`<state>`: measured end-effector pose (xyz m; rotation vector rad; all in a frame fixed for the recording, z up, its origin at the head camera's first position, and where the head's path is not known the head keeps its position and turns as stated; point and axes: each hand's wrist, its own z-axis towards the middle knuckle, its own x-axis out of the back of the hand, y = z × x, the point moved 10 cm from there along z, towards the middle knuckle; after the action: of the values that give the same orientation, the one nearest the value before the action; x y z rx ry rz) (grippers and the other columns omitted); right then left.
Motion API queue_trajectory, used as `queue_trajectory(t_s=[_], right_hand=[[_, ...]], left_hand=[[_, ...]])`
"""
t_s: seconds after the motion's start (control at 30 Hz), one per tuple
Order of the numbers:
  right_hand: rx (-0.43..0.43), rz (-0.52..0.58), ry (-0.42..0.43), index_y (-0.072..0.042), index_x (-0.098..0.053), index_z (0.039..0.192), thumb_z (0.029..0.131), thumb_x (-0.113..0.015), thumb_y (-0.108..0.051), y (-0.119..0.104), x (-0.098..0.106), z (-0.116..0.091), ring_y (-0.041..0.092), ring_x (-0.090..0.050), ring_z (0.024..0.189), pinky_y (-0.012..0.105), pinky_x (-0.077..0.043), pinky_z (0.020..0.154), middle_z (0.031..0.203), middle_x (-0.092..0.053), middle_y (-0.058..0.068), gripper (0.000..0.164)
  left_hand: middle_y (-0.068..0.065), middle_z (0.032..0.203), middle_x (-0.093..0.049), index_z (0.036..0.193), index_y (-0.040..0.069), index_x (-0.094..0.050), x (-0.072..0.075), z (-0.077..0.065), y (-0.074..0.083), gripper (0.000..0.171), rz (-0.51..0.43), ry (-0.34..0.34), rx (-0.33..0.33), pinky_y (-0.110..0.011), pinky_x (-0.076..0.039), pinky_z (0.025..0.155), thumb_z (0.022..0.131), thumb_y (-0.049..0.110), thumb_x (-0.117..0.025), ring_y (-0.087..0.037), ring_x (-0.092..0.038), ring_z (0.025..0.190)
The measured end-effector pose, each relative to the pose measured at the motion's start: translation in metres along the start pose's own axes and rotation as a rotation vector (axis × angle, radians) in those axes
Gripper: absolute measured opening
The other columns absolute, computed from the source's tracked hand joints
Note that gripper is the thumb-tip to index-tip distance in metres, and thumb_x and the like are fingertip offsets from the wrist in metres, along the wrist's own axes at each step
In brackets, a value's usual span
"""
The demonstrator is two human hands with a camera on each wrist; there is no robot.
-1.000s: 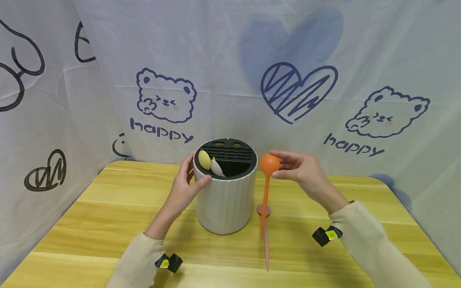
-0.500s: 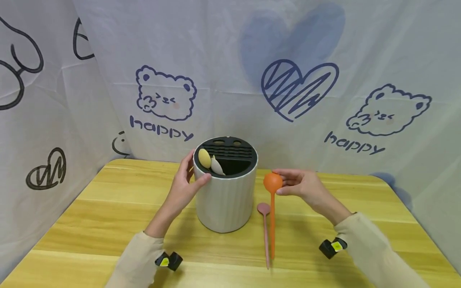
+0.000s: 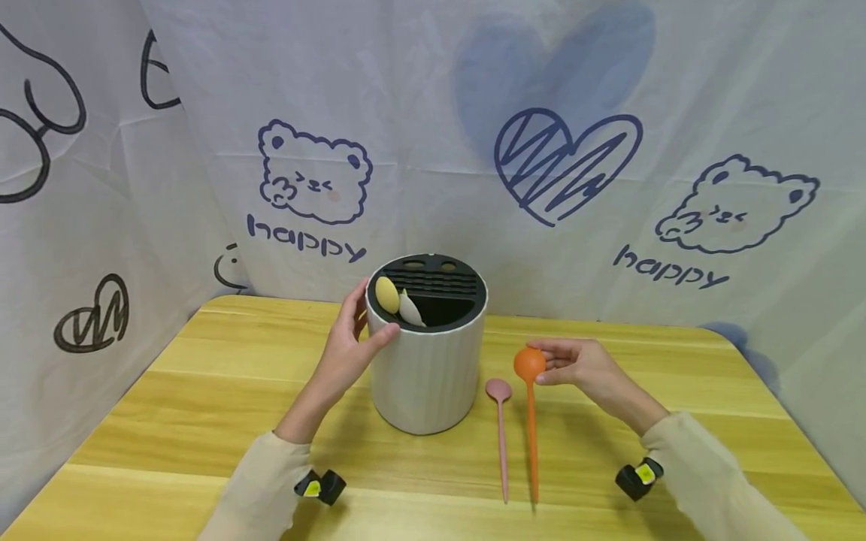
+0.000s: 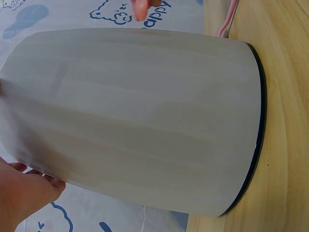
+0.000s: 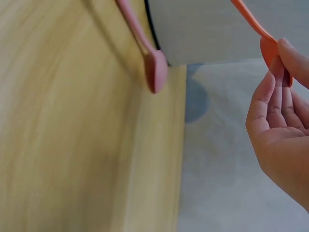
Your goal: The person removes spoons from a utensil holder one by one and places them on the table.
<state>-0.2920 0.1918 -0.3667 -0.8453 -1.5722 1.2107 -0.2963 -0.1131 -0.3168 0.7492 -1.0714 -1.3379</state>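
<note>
A ribbed white utensil holder (image 3: 426, 383) with a black slotted top stands upright on the table. My left hand (image 3: 348, 349) grips its left side near the rim, thumb at the front; in the left wrist view the holder (image 4: 135, 121) fills most of the frame. A yellow spoon head (image 3: 388, 294) and a pale utensil head (image 3: 410, 309) poke out of the top. To the right, my right hand (image 3: 585, 370) pinches an orange spoon (image 3: 531, 365) by its round bowl, handle pointing toward me. Between them lies a pink spoon (image 3: 499, 391), bowl away from me.
The wooden table (image 3: 223, 376) ends at a white cloth backdrop (image 3: 433, 203) with bear and heart drawings, close behind the holder. Another cloth wall (image 3: 88, 225) rises on the left.
My right hand has lowered the orange spoon and moved it rightward, away from the holder; it no longer overlaps the pink spoon. My left hand has stayed on the holder.
</note>
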Motion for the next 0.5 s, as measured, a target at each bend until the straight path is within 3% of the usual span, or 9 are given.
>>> queue_trajectory(t_s=[0.5], right_hand=[[-0.06,-0.04,-0.084,0.016,-0.051,0.129,0.078,-0.073,0.003,0.04,-0.001,0.015,0.017,-0.064,0.093,0.028,-0.055,0.081,0.105,-0.068,0.017,0.057]], left_hand=[[-0.012,0.156,-0.023,0.153,0.006,-0.021,0.0,-0.001,0.0,0.079,-0.019,-0.009,-0.007,-0.044,-0.019,0.116,0.087,0.021,-0.063,-0.028,-0.023,0.142]])
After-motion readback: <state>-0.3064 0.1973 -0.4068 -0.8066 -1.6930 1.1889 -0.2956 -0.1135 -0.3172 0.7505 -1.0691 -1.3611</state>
